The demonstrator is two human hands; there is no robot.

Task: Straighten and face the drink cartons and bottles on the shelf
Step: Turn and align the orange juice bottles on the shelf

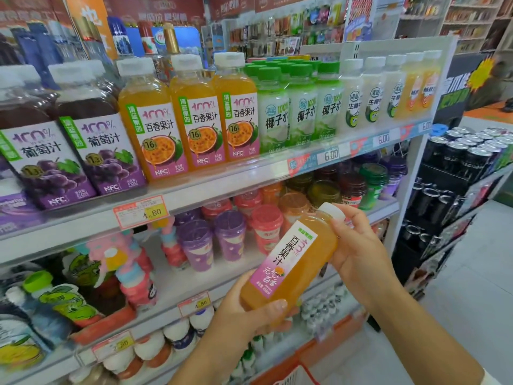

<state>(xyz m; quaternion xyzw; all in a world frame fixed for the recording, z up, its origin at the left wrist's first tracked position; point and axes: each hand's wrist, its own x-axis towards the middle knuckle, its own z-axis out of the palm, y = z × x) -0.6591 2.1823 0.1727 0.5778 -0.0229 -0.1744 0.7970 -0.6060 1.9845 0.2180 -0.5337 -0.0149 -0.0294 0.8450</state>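
An orange passion-fruit juice bottle (291, 262) with a white cap and pink-white label is held tilted in front of the shelves, cap up to the right. My left hand (249, 309) grips its base from below, thumb across the front. My right hand (358, 245) holds the neck just under the cap. On the top shelf stands a row of three matching orange bottles (194, 118), labels facing out, between purple grape juice bottles (91, 134) on the left and green-capped coconut water bottles (299, 107) on the right.
White-capped pale and orange bottles (388, 87) fill the shelf's right end. The shelf edge (222, 184) carries price tags. Lower shelves hold purple and pink cups (230, 237) and small bottles. A rack of black cans (466, 154) stands to the right, with floor beyond.
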